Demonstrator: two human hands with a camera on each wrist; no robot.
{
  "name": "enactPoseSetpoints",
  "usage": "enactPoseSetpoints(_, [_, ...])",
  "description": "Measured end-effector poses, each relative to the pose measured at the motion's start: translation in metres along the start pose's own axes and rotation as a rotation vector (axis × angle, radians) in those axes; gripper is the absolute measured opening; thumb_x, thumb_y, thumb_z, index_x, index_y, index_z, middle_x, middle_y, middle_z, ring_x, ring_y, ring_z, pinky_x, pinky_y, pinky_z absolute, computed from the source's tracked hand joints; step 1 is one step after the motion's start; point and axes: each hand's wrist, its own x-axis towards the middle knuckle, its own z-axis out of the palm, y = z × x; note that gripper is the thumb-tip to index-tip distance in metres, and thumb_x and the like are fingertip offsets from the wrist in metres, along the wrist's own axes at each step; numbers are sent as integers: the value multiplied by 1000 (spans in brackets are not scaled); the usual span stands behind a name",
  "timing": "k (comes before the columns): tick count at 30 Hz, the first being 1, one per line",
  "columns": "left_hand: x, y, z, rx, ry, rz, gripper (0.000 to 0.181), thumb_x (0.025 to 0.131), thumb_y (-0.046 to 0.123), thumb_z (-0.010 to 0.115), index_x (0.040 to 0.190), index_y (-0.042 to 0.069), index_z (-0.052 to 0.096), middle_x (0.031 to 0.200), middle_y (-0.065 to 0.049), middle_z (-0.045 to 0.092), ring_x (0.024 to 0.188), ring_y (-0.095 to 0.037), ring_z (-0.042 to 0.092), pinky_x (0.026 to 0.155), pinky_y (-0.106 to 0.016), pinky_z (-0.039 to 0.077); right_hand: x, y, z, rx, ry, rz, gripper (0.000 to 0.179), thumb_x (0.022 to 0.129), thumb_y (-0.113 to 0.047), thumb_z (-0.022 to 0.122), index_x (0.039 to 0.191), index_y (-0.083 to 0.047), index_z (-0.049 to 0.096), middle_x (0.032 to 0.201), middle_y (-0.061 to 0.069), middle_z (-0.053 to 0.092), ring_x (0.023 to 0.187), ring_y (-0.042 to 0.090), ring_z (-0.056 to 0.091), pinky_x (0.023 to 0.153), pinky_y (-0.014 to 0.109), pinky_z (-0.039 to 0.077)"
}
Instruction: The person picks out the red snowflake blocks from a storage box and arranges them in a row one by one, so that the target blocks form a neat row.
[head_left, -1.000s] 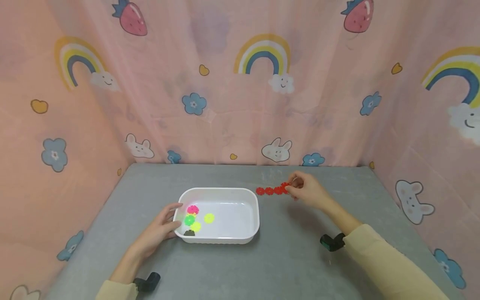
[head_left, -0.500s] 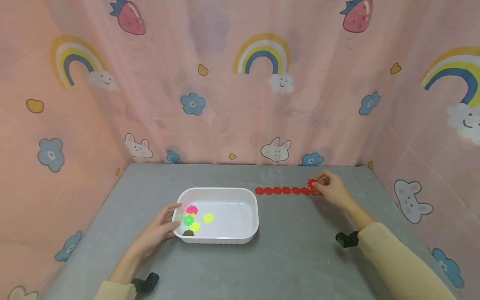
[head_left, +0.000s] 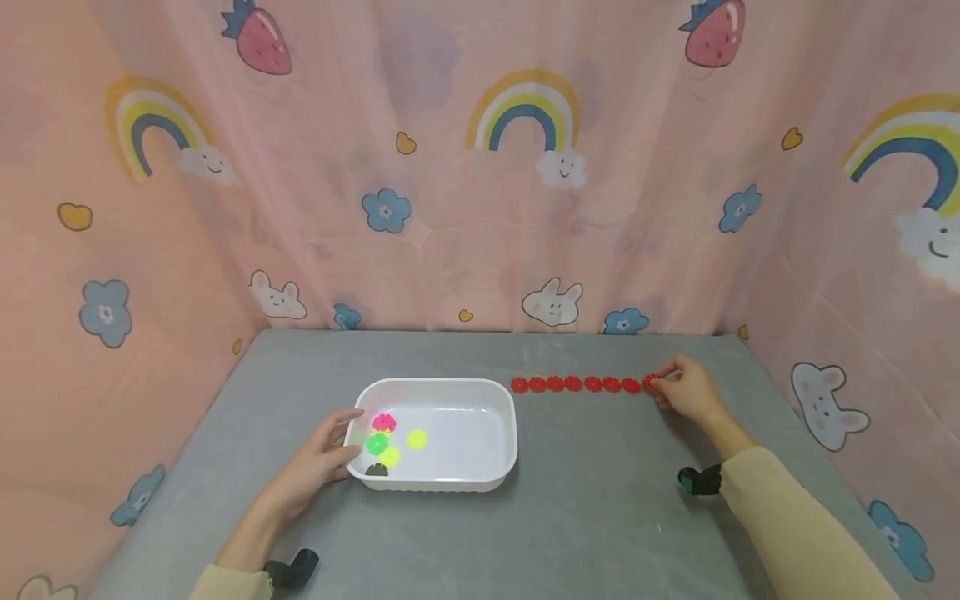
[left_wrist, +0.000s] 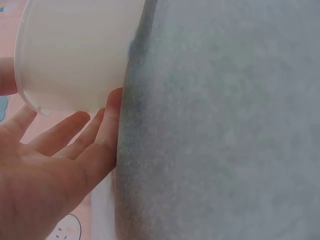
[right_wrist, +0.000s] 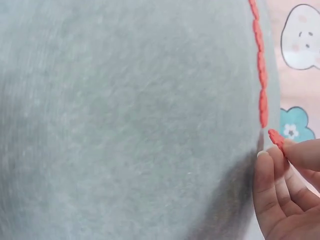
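A row of several red toothed plastic discs [head_left: 573,383] lies flat along the back of the table. At its right end my right hand [head_left: 692,393] pinches one more red disc [right_wrist: 275,139] between thumb and fingers. In the right wrist view that disc is tilted, with a small gap between it and the last one in the row. My left hand [head_left: 311,460] holds the left end of a white plastic tray [head_left: 435,483], thumb at the rim and fingers against the outer wall. Inside the tray's left part are pink [head_left: 384,423], green [head_left: 377,443], yellow [head_left: 417,439] and dark [head_left: 377,470] discs.
The grey table [head_left: 570,517] meets a pink patterned curtain [head_left: 450,250] at the back and both sides. The tray stands left of the red row. Dark wrist mounts [head_left: 700,481] stick out inward from both wrists.
My right hand has moved right along the back of the table, and the red row has grown longer behind it. My left hand and the tray have stayed in place.
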Motion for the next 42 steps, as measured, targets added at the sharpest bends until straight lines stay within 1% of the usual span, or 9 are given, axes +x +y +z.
enactPoseSetpoints(7, [3,1,1,-2,-10,3,57,102,16,58,154,16,34,164,-24,21,137,-43,45,99,-45,52,0,11,0,-6,-37,53,24,100,-9,62,110,11,54,83,17,71,67,19,68,61,33,60])
enactPoseSetpoints(12, [4,1,1,-3,-12,-1,57,102,16,58,154,17,34,163,-23,21,137,-43,45,98,-44,53,-4,12,-3,-28,-46,51,27,101,-12,61,111,12,54,85,18,70,68,18,68,61,33,60])
enactPoseSetpoints(18, [3,4,-1,19,4,3,57,102,14,58,154,16,35,162,-24,25,135,-42,47,97,-44,53,-14,-3,-6,-52,-86,-12,30,101,-14,62,113,13,58,85,18,71,70,22,69,63,35,60])
enactPoseSetpoints(25, [6,4,-6,62,34,10,57,101,15,59,154,15,37,160,-25,30,134,-42,48,95,-43,54,-32,-24,0,-56,-129,-61,29,102,-19,62,114,7,61,86,11,68,74,22,66,67,33,58])
enactPoseSetpoints(29, [8,5,-7,82,47,15,57,101,14,59,154,15,36,159,-26,30,134,-44,48,95,-45,54,-43,-40,2,-44,-161,-87,31,103,-21,61,118,6,61,90,12,68,78,22,65,69,33,57])
enactPoseSetpoints(31, [7,7,-6,112,51,15,57,102,15,58,154,15,35,159,-26,30,135,-45,48,97,-47,53,-48,-48,5,-49,-156,-103,33,103,-23,60,120,6,62,95,14,69,82,24,65,71,35,57])
enactPoseSetpoints(33, [7,9,-5,156,58,19,56,103,16,57,154,14,35,159,-26,30,135,-46,47,98,-49,52,-53,-55,9,-85,-125,-124,33,103,-26,60,119,3,63,102,15,69,87,26,65,75,39,57])
enactPoseSetpoints(37, [4,13,-2,274,80,33,55,103,18,56,154,14,34,157,-27,32,136,-49,46,100,-55,49,-63,-67,18,-149,-67,-176,31,103,-26,61,119,0,65,112,18,69,99,34,64,82,48,57])
enactPoseSetpoints(42, [-1,18,-2,434,125,70,56,104,22,56,155,13,34,155,-26,39,138,-48,43,104,-63,42,-74,-77,32,-224,-51,-233,43,102,-29,61,130,4,61,125,24,65,113,43,61,93,59,51])
